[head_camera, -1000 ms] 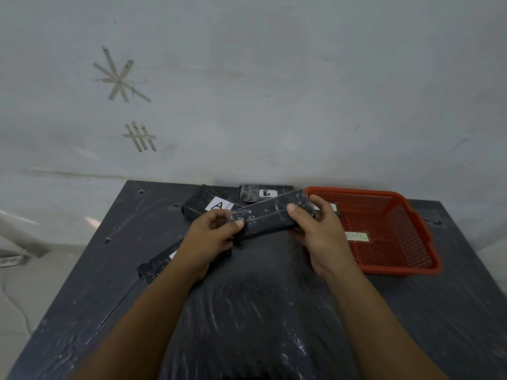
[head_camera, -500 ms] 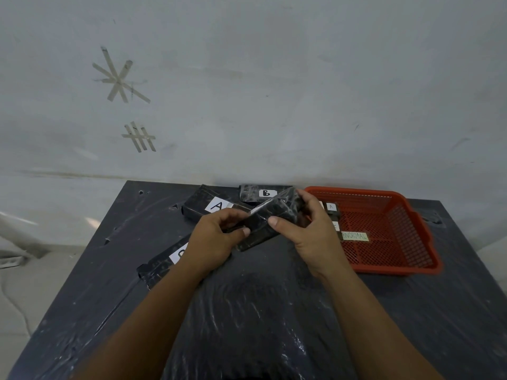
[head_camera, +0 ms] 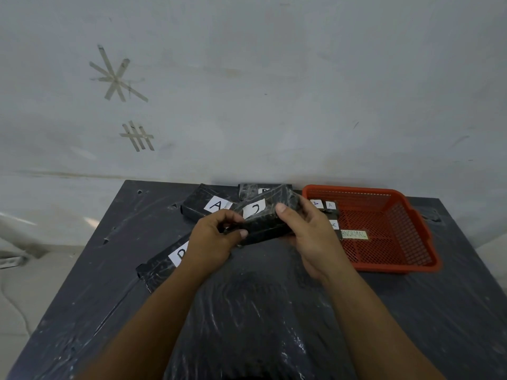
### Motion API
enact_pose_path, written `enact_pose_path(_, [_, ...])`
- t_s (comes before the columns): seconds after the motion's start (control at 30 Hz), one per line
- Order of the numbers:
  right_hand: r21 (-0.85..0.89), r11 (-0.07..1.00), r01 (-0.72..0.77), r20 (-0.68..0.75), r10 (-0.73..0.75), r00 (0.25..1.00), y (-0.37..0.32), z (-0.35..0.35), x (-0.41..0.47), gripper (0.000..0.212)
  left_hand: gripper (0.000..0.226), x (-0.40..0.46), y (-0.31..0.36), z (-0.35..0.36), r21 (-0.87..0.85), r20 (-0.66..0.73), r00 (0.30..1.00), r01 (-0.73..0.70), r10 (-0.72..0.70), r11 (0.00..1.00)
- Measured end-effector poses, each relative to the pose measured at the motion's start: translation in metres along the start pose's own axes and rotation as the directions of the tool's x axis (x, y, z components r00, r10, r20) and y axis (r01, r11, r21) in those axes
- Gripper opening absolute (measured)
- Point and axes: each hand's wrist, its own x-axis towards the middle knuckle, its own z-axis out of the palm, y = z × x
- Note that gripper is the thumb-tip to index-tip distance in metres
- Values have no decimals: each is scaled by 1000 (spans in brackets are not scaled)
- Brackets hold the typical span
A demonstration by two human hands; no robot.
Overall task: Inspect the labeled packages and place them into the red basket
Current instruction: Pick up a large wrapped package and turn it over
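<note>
Both the left hand and right hand are gripping 1 black wrapped package, tilting its white label upward, likely for inspection beside the red basket.

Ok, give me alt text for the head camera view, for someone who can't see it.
Two hands, left hand and right hand, hold a black plastic-wrapped package with a white paper label above a dark wrapped table. A red mesh plastic basket sits to the right; more labelled black packages lie behind.

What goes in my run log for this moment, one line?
stage: inspecting | left hand and right hand: grip black package, label up | red basket: not yet reached
</note>
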Motion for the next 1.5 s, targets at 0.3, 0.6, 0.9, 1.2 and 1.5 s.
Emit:
enact_pose_path(0.3, [-97,992,75,-36,-79,996,6,-6,5,31,20,2,1,3,-24,-17,999,-36,35,999])
enact_pose_path(0.6, [-333,934,127,146,-82,986,4,-8,-2,69,72,17,18,-8,178,240,946,-262,216,948])
enact_pose_path(0.9, [-350,924,154,80,-134,988,-1,-13,-5,63,70,20,12,-2,109,207,954,-243,217,964])
enact_pose_path(1.2, [-163,986,21,-52,-30,998,0,-4,-5,30,65,9,14,0,-22,57,983,-171,172,985])
enact_pose_path(1.5, [-477,863,168,-120,-254,960,7,-1,-4,16,20,1,34,7,-11,-121,986,-114,112,993])
